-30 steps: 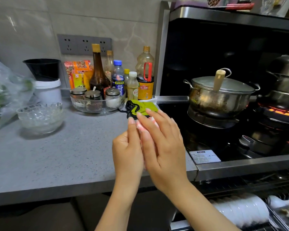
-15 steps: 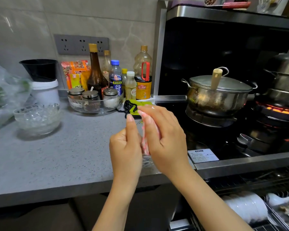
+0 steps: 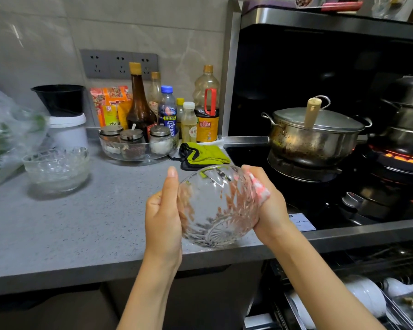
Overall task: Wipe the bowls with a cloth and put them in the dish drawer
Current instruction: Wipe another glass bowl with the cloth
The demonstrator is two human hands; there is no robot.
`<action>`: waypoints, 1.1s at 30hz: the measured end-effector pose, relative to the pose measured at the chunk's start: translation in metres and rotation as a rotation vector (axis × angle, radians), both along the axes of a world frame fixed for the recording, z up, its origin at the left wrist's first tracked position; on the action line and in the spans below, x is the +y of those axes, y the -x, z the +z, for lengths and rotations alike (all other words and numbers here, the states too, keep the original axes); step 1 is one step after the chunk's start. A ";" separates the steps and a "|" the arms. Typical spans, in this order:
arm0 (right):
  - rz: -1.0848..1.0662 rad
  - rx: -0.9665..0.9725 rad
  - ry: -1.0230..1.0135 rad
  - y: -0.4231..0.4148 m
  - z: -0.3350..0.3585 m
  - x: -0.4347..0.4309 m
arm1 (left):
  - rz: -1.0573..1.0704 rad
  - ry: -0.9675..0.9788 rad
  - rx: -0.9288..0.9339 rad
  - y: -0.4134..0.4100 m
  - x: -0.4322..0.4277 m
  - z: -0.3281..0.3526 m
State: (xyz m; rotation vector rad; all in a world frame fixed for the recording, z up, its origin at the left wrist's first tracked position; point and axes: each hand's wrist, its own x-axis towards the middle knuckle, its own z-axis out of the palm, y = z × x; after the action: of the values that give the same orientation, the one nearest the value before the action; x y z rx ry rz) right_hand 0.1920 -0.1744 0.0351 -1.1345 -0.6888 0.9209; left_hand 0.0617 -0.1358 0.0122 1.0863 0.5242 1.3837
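1. A second ago the hands were pressed close, with little glass showing between them. Now they sit apart on either side of the clear cut-glass bowl (image 3: 215, 208), which has turned its starred base towards me, just above the front edge of the grey speckled counter (image 3: 69, 229).
2. The left hand (image 3: 163, 217) grips the bowl's left wall, thumb straight up.
3. The right hand (image 3: 270, 206) clamps a pink-and-white cloth (image 3: 260, 189) against the right wall.
4. I'd say the wiping has moved to the outside.
5. A stack of clear glass bowls (image 3: 56, 167) waits at the counter's left end, and the open dish drawer (image 3: 293, 313) sits below its right end.
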 end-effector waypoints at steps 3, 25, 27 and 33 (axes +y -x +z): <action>-0.038 -0.084 0.013 -0.006 0.004 -0.002 | -0.049 -0.053 0.175 0.004 0.006 0.005; -0.437 -1.385 -0.416 0.031 -0.024 -0.006 | 0.181 -0.072 0.233 -0.025 -0.015 0.000; -0.367 -1.262 -0.405 0.024 -0.013 -0.003 | 0.203 -0.067 0.231 -0.025 -0.020 0.002; -0.104 -0.693 -0.342 0.011 -0.016 -0.003 | 0.283 0.003 0.193 -0.018 -0.019 0.002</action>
State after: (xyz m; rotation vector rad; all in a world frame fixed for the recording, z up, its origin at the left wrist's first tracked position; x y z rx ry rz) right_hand 0.1808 -0.1769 0.0196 -1.1610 -1.2802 0.2811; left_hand 0.0799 -0.1551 0.0139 1.1831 0.8459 1.5287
